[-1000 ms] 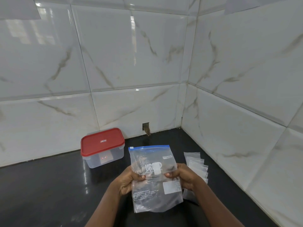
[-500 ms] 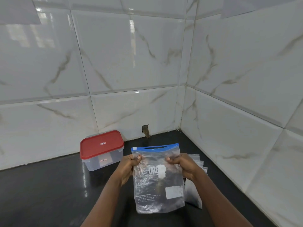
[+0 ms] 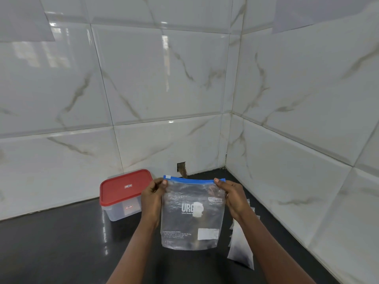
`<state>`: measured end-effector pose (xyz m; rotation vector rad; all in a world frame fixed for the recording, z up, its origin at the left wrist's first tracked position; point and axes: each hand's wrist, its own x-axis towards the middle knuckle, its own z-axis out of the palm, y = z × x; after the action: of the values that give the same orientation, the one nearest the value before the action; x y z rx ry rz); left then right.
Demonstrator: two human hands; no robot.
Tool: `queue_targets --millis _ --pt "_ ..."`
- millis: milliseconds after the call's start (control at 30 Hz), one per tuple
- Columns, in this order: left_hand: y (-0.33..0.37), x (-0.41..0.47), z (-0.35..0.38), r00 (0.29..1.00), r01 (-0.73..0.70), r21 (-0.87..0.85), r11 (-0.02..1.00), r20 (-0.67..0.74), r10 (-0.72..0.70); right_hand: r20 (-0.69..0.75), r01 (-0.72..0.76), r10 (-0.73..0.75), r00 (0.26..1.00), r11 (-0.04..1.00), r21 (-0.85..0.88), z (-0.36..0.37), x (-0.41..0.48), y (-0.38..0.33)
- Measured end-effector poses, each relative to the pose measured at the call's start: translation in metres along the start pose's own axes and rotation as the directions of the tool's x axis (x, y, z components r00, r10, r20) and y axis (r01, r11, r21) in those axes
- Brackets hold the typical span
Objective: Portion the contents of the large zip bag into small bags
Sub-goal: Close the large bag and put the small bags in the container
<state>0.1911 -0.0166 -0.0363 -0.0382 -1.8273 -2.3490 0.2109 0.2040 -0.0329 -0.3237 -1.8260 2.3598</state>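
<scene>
I hold a large clear zip bag (image 3: 190, 220) with a blue zip strip upright above the black counter, just in front of me. My left hand (image 3: 152, 198) pinches its top left corner and my right hand (image 3: 232, 196) pinches its top right corner, both right under the strip. White printing and a white label show on the bag's front; what it contains I cannot make out. A stack of small clear bags (image 3: 241, 249) lies on the counter to the right, partly hidden behind my right forearm.
A clear plastic box with a red lid (image 3: 125, 188) stands on the black counter (image 3: 61, 249) to the left of the bag, near the back wall. White marble tile walls close in the counter at the back and on the right, meeting in a corner.
Both hands have slid from the middle of the bag up to its top corners, and the bag now hangs straighter and higher.
</scene>
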Motion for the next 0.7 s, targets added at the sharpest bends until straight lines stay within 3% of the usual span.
queue_targets --millis 167,233,267,333,400,467,533,700 --pt "0.010 0.005 0.003 0.999 -0.042 -0.013 0.999 -0.020 0.042 -0.013 0.029 -0.029 1.000 0.999 0.020 0.005 -0.004 -0.011" --pt "0.012 0.006 0.003 0.998 -0.053 0.008 0.999 -0.047 0.053 -0.074 0.115 -0.127 0.989 0.983 -0.140 0.013 -0.008 -0.018" --pt "0.011 0.006 0.004 0.997 -0.048 0.010 0.999 -0.066 0.049 -0.119 0.172 -0.221 0.968 0.930 -0.325 0.019 -0.010 -0.020" --pt "0.014 0.007 0.007 0.994 -0.044 0.002 0.999 -0.100 0.044 -0.135 0.266 -0.476 0.869 0.679 -0.684 0.035 -0.016 -0.028" --pt "0.018 0.004 0.012 0.991 -0.046 0.014 0.999 -0.126 0.047 0.059 0.404 -0.632 0.773 0.417 -0.814 0.053 -0.024 -0.042" --pt "0.025 -0.001 0.020 0.988 -0.072 0.053 0.996 -0.133 0.078 0.326 0.534 -0.556 0.764 0.262 -0.804 0.073 -0.029 -0.050" --pt "0.032 -0.007 0.028 0.985 -0.106 0.117 0.987 -0.125 0.121 0.461 0.580 -0.428 0.778 0.206 -0.788 0.091 -0.031 -0.052" --pt "0.040 -0.006 0.031 0.987 -0.084 0.139 0.987 -0.125 0.102 0.440 0.531 -0.413 0.797 0.131 -0.837 0.107 -0.031 -0.055"
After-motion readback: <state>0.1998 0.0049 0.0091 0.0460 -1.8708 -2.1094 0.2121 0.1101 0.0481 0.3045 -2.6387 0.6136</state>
